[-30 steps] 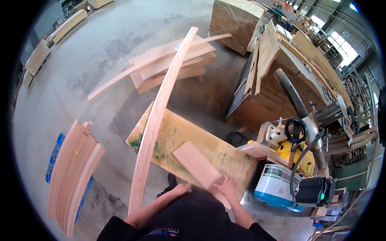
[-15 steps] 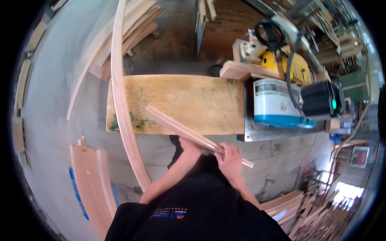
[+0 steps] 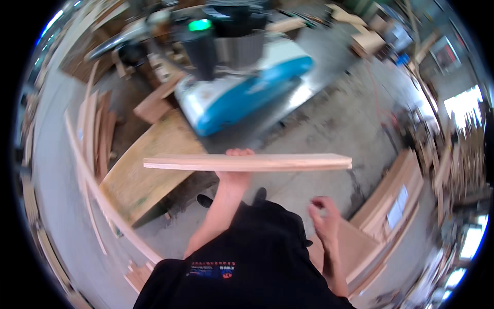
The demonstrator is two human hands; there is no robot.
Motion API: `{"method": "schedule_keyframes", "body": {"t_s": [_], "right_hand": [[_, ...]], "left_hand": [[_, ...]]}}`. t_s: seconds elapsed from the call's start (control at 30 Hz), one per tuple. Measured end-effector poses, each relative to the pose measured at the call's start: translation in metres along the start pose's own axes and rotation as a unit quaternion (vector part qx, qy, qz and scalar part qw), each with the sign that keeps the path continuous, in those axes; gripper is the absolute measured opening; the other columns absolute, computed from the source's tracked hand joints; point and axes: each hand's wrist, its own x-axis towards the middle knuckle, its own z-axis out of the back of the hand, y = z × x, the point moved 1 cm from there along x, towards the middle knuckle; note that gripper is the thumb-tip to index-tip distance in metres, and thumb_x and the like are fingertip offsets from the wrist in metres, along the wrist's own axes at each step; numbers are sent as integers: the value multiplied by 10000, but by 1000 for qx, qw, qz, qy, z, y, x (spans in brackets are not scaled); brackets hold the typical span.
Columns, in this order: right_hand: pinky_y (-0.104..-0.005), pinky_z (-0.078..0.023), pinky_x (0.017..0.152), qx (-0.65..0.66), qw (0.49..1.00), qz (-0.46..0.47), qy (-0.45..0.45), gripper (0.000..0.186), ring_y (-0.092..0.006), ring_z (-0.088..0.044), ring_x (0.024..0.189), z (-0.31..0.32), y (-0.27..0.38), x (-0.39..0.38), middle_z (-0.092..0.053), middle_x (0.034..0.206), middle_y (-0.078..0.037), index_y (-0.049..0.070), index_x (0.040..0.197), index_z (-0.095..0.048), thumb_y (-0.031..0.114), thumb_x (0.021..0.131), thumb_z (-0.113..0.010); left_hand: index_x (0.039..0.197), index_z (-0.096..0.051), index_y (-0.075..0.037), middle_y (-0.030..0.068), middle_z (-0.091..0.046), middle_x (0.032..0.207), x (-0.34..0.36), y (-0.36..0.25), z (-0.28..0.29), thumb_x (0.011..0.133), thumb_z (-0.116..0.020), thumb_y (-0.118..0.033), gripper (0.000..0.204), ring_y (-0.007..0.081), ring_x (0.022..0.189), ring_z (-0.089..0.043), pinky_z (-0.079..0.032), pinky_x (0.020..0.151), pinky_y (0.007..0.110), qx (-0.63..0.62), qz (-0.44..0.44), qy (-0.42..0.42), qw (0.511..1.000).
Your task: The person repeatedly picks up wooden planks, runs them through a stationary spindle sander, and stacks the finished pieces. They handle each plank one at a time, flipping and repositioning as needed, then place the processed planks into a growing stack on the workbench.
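Note:
My left hand is closed round the middle of a pale wooden board, its fingertips showing above the far edge. The board lies level across the view, in front of my body, with both ends sticking out past the hand. To the right and nearer me, my right hand is apart from the board. Its fingers are loosely bent, with a gap between thumb and forefinger and nothing in them.
Ahead stands a machine with a blue and white housing on a metal table. A worn yellowish wooden bench top adjoins it. A long strip of wood slants at the left. Stacked boards lie on the right.
My view and body have turned to the right. My right hand has let go of the board and moved away from it. The board, now in my left hand alone, has swung level.

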Motion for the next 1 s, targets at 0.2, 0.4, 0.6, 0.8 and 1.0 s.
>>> {"method": "schedule_keyframes", "body": {"t_s": [0.2,0.4,0.6,0.8,1.0], "right_hand": [[-348,-484,963,206,971,-94,71,506,-217,-628,1135,58,-19,16,-684,1233,-133,-22,1301,-605,300,926,-712],[-386,-471,1001,403,907,-120,-18,700,-252,-591,1206,114,-48,53,-614,1328,-149,-52,1384,-517,479,952,-665],[-430,-494,1017,602,772,-164,-122,613,-250,-570,1236,139,-83,114,-583,1336,-151,-29,1400,-476,420,1003,-608],[-454,-541,964,669,677,-210,-224,515,-257,-581,1206,181,-98,215,-555,1340,-134,16,1443,-396,255,1026,-581],[-440,-587,887,710,633,-211,-225,499,-259,-632,1132,218,-131,315,-575,1310,-130,28,1421,-408,198,997,-610]], "left_hand": [[677,-552,-113,54,-543,670,34,173,-29,890,-557,-331,304,249,732,-545,-458,917,404,14,151,-143,978],[848,-564,-119,45,-562,811,73,290,-15,927,-492,-175,120,217,849,-541,-416,1071,434,71,272,132,951],[822,-494,-122,29,-500,758,136,387,-41,943,-460,-122,125,205,826,-517,-390,1091,394,51,345,141,926],[775,-480,-127,21,-481,703,225,472,-57,952,-440,-102,182,195,765,-519,-392,1076,369,16,370,148,917],[809,-547,-106,54,-585,840,311,530,-80,1006,-412,-152,243,216,909,-553,-379,1112,398,20,366,171,915]]}}
